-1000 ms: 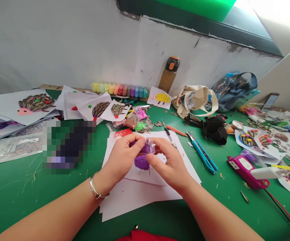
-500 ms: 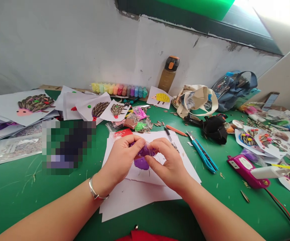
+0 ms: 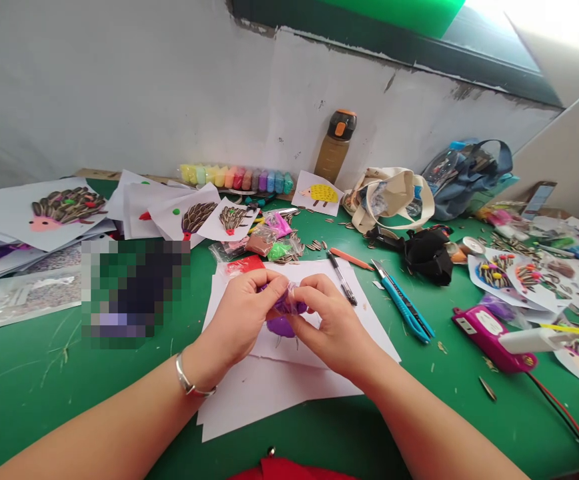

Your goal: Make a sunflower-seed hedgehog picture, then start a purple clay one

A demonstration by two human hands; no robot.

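Observation:
A small clear packet of purple clay [image 3: 291, 302] is pinched between both hands above white paper. My left hand [image 3: 249, 307], with a silver bracelet at the wrist, grips its left side with thumb and fingers. On the right side, my right hand [image 3: 332, 320] has its thumb and fingers closed on the same packet. Beneath them a flat purple clay shape [image 3: 280, 327] lies on the top sheet [image 3: 299, 352], with thin drawn lines below it. The fingertips partly hide the packet and the shape.
A black pen [image 3: 342, 277], an orange tool [image 3: 351, 259] and a blue cutter [image 3: 403, 302] lie right of the hands. A magenta glue gun [image 3: 494, 339] is further right. Clay packets [image 3: 264, 243] and seeds lie behind. A bottle [image 3: 336, 147] stands by the wall.
Both hands stay on the purple packet; the right fingers have shifted slightly and the packet looks more bunched between them. More of the black pen shows. The view has moved very slightly.

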